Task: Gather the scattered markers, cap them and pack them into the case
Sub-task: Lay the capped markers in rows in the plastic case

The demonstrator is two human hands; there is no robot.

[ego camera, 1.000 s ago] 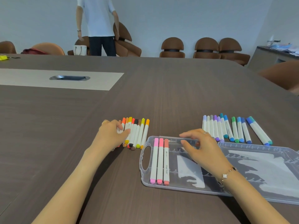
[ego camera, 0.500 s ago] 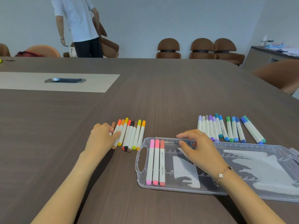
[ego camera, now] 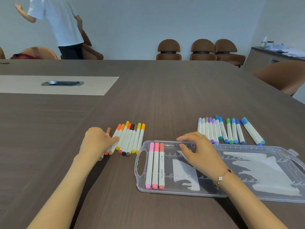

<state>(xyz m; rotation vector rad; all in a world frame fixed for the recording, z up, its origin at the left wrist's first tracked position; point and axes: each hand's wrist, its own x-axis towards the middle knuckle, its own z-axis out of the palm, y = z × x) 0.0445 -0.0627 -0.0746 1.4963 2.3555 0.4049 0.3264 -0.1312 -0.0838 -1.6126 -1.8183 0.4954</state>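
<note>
While my left hand (ego camera: 97,142) has slid a little toward 9 o'clock since half a second ago, it still rests on the warm-coloured markers (ego camera: 130,139), fingers (ego camera: 113,139) loosely curled over the leftmost ones; I cannot tell whether they grip any. My right hand (ego camera: 196,152) stays over the clear case (ego camera: 247,194), fingers bent, seemingly pinching a small reddish piece I cannot identify. Three pink markers (ego camera: 155,166) lie capped in the case's 9 o'clock end. The cool-coloured markers (ego camera: 229,131) sit in a row at 12 o'clock of the case. At 11 o'clock, beyond the surface (ego camera: 165,96), the standing person (ego camera: 64,22) has stepped left and raised an arm.
</note>
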